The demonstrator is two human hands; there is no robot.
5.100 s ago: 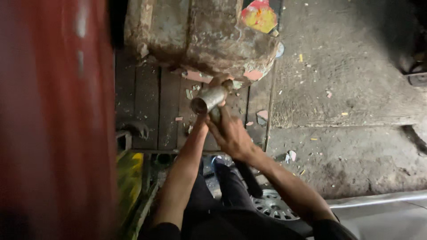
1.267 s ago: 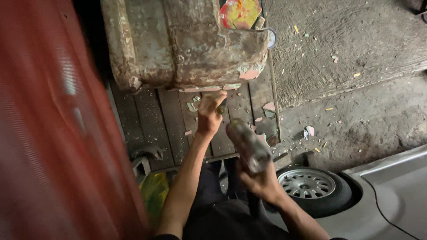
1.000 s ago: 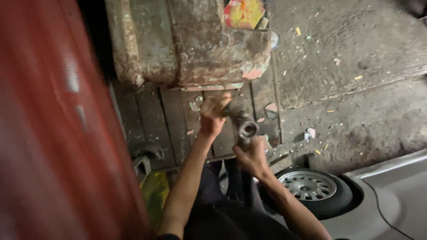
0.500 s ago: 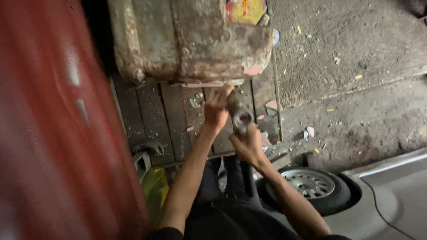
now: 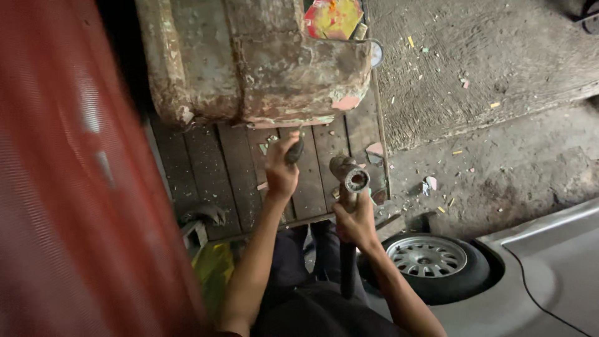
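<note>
A: At far left, a blurred red surface (image 5: 68, 187) fills the side of the head view. Beside it, a rusted, paint-flaked metal tank (image 5: 262, 62) sits on dark wooden planks (image 5: 224, 168).

B: And the hands?

A: The left hand (image 5: 282, 171) is raised against the planks just below the tank's lower edge, its grip closed around a short dark handle (image 5: 295, 151) whose top pokes out above the fingers.

B: The right?

A: The right hand (image 5: 357, 221) is just beside the left, a little lower, its grip wrapped tight around the shaft of a long socket wrench (image 5: 350, 187). The open, round metal socket end stands clear above the fist, tilted toward the camera; the dark shaft runs down out of the fist in front of the person's dark trousers (image 5: 299, 262).

B: Do the two tools touch?

A: No, they stand apart, with bare plank between them.

B: To the right?

A: A tyre with a silver spoked wheel (image 5: 430, 262) lies below the right forearm, next to a pale grey car body panel (image 5: 549, 274). Beyond is a concrete floor (image 5: 499, 93) littered with small scraps.
</note>
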